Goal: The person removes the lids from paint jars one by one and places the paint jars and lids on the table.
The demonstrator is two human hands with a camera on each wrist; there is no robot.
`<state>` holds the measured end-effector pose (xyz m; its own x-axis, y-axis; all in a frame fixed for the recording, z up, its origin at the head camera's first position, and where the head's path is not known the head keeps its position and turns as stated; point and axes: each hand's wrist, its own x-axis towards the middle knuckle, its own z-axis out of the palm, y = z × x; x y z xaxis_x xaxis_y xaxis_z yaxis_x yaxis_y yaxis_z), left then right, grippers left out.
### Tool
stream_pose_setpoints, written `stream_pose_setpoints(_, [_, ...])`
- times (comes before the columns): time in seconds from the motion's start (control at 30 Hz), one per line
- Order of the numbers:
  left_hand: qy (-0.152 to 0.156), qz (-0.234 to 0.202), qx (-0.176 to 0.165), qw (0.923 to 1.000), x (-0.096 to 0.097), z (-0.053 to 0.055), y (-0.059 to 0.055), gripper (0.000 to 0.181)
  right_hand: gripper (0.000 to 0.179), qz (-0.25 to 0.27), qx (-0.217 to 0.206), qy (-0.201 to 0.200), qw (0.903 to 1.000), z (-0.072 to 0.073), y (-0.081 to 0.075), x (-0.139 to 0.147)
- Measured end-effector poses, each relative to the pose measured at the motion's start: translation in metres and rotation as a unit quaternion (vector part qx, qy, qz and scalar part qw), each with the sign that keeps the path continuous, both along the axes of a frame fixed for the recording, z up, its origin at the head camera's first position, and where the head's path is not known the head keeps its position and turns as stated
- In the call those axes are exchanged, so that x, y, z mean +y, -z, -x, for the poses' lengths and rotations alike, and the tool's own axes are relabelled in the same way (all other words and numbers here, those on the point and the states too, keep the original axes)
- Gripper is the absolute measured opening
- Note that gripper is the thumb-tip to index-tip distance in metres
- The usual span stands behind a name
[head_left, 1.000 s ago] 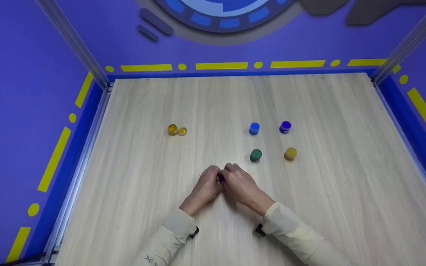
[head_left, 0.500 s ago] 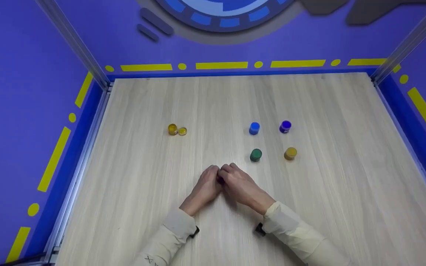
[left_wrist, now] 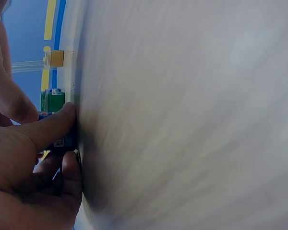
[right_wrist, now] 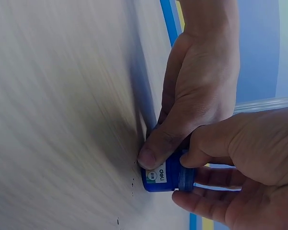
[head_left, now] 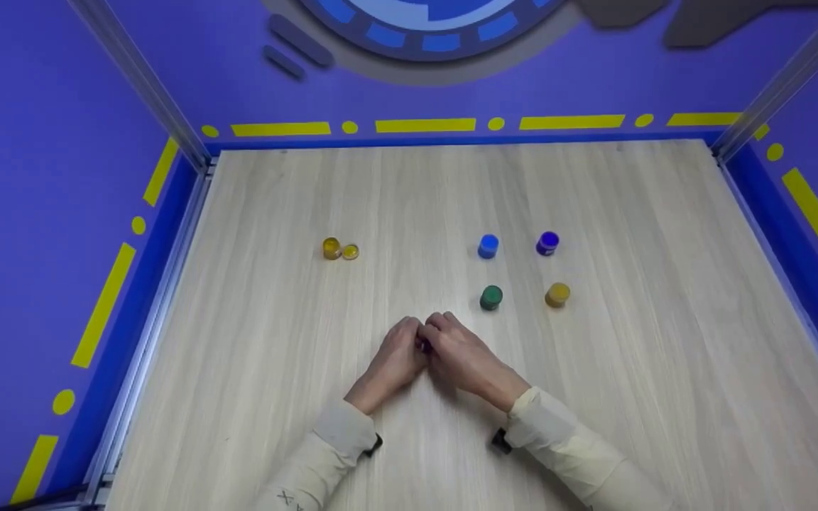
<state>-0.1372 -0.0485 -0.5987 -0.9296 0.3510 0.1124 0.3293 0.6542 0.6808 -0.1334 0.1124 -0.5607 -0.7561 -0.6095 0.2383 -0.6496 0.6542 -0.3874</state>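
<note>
Near the front middle of the table, both hands meet around one small dark-blue paint jar [right_wrist: 168,179] with a white "deli" label. My left hand [head_left: 396,358] grips the jar's body low, its thumb over the label side, close to the tabletop. The lid [right_wrist: 186,178] is pinched between thumb and fingers of my right hand [head_left: 466,360]. From the head view the hands cover most of the jar. A green jar [head_left: 491,298] stands just beyond the right hand, with an ochre-yellow jar [head_left: 557,295] to its right.
Farther back stand a blue jar [head_left: 488,246] and a purple jar [head_left: 548,243]. To the left, an uncapped yellow jar [head_left: 331,248] has its lid [head_left: 351,252] lying beside it. Blue-purple panels [head_left: 451,99] with metal posts enclose the wooden table [head_left: 295,341].
The right hand's fingers shift slightly at the top of the jar. Left hand and the other jars stay in place.
</note>
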Motion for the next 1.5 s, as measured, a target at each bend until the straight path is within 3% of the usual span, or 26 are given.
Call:
stream_pose_setpoints(0.33, [-0.002, -0.007, 0.0, 1.0, 0.001, 0.001, 0.0, 0.026, 0.024, 0.07, -0.025, 0.005, 0.9972, 0.003, 0.005, 0.008])
stream_pose_setpoints(0.53, [-0.001, -0.02, 0.035, 0.9992, 0.001, 0.002, 0.002, 0.031, 0.031, 0.124, -0.07, 0.018, 0.9896, 0.002, 0.008, 0.018])
stream_pose_setpoints(0.73, [-0.01, -0.026, 0.037, 0.9989, 0.001, -0.006, 0.004, 0.027, 0.035, 0.197, -0.136, 0.033, 0.9704, 0.001, 0.016, 0.025])
stream_pose_setpoints(0.97, [-0.017, -0.003, 0.047, 0.9988, 0.005, -0.011, 0.004, 0.026, 0.033, 0.29, -0.19, 0.029, 0.9374, 0.001, 0.023, 0.031])
stream_pose_setpoints(1.27, [-0.028, 0.012, 0.02, 0.9993, 0.009, -0.012, 0.002, 0.03, 0.033, 0.299, -0.206, 0.056, 0.9302, 0.0, 0.023, 0.038])
stream_pose_setpoints(1.5, [-0.037, -0.005, -0.006, 0.9993, 0.01, -0.013, -0.001, 0.036, 0.035, 0.352, -0.234, 0.073, 0.9033, -0.002, 0.023, 0.039])
